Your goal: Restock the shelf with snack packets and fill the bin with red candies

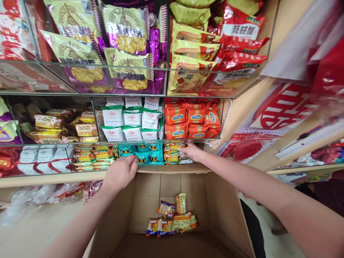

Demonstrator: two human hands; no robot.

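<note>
My left hand (121,172) is closed, its fingers curled over the far left corner of an open cardboard box (223,200). My right hand (192,152) reaches into the bottom shelf row, its fingertips closed at the edge of a small yellow-orange snack packet (172,147). Silvery packets (186,161) lie just under that hand. Teal packets (149,157) fill the compartment between my hands. At the bottom of the box lie several wrapped snacks, among them a blue-and-orange packet (166,226) and a cream-and-orange packet (185,222).
Above are compartments of red packets (176,116), white-and-green packets (132,123) and large biscuit bags (126,28), behind a clear shelf front (129,80). Red paper decorations (282,105) hang at the right. Plastic-wrapped goods (67,191) sit under the shelf at left.
</note>
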